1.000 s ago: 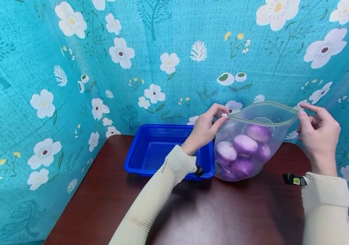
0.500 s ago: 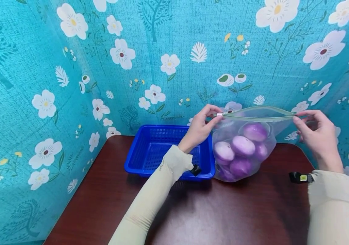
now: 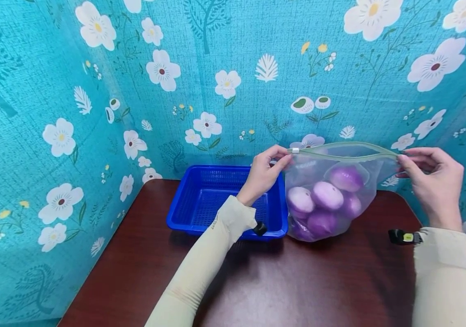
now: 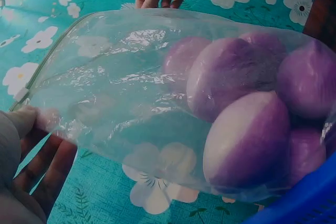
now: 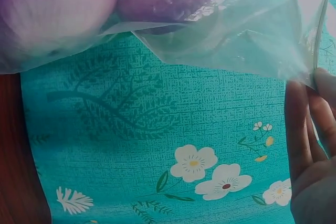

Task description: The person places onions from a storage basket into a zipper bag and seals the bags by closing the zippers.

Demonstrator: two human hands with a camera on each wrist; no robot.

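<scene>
A clear slider zip bag (image 3: pixel 365 181) with a green zip edge stands on the table, holding several purple onions (image 3: pixel 328 195). My left hand (image 3: pixel 262 175) pinches its top left corner between thumb and fingers, right beside the white slider (image 3: pixel 295 150). At the opposite top corner, my right hand (image 3: pixel 437 186) pinches the bag's edge. The mouth gapes between the two hands. In the left wrist view the onions (image 4: pixel 247 140) show through the plastic, low in the bag. The right wrist view has the thumb and fingertips on the bag's corner.
A blue plastic basket (image 3: pixel 175 213) with slotted walls stands left of the bag, right against it, under my left forearm. The dark red-brown table (image 3: pixel 298 281) ends at a flowered turquoise cloth (image 3: pixel 225 113) behind and at the sides.
My left hand has shifted slightly left, leaving the slider showing beside its fingertips. The right hand moved inward, then back outward. The bag's mouth has become narrower than a second ago.
</scene>
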